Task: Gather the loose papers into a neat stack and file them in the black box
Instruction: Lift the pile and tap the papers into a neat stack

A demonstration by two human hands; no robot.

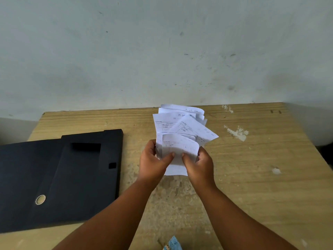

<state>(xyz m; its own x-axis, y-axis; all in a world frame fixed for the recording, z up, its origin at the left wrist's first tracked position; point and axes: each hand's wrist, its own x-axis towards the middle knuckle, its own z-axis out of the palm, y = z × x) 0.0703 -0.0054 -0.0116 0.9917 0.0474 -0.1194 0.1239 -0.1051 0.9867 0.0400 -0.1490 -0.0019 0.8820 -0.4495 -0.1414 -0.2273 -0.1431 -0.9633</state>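
Observation:
A fanned, uneven bundle of white printed papers [182, 130] is held up above the middle of the wooden table [252, 168]. My left hand [153, 161] grips its lower left edge, thumb on the front sheet. My right hand [200, 165] grips the lower right edge the same way. The sheets splay out at the top, some tilted to the right. The black box [59, 177] lies flat on the table to the left of my hands, apart from the papers, with a round metal ring on its near flap.
A scuffed pale wall [162, 51] rises right behind the table's far edge. White paint chips mark the tabletop to the right. A bit of patterned blue cloth [173, 244] shows at the bottom edge.

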